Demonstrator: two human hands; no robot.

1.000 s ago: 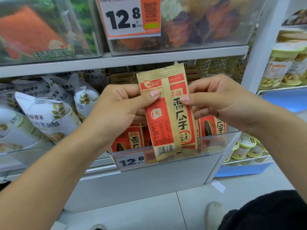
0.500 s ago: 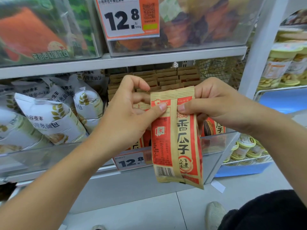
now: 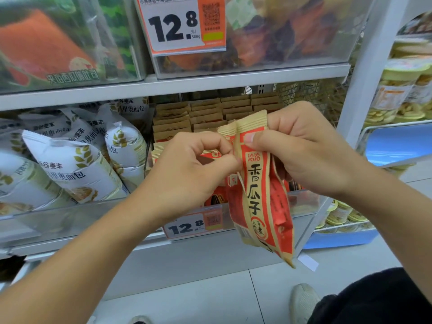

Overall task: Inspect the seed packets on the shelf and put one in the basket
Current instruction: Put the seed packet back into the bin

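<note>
— What are the hands doing?

— Both hold one seed packet (image 3: 259,190) up in front of the shelf (image 3: 173,86). The right hand (image 3: 301,148) grips the packet's top end, thumb laid across the front just under the sealed strip, the other fingers curled behind. The left hand (image 3: 194,169) pinches the packet's left edge near the top, fingers bent in tight.

— How does the packet hang?

— Top between the two hands, bottom swung down and towards the right, so it tilts. It is folded or twisted lengthways; the front with the big printed characters faces the camera, and a red side panel shows at the right.

— Which step would you call this?

— The inspecting, I'd say. The packet is off the shelf and being turned in the fingers, not yet carried anywhere.

— And the rest of the stock?

— More packets of the same kind (image 3: 210,118) stand in rows in the clear bin (image 3: 301,202) right behind the hands, at the front edge of the lower shelf. A price tag (image 3: 194,226) is clipped to that bin's front. White bread bags (image 3: 74,164) fill the bin to the left.

— The basket?

— Not in view, so I cannot say where it sits. Only floor (image 3: 187,298) and a shoe (image 3: 302,300) show below.

— So what does the next move need?

— Probably one hand lets go while the other keeps its hold, then a look round for the basket and a carry to it. The packet is light and limp, so a grip by the top seal should do.
</note>
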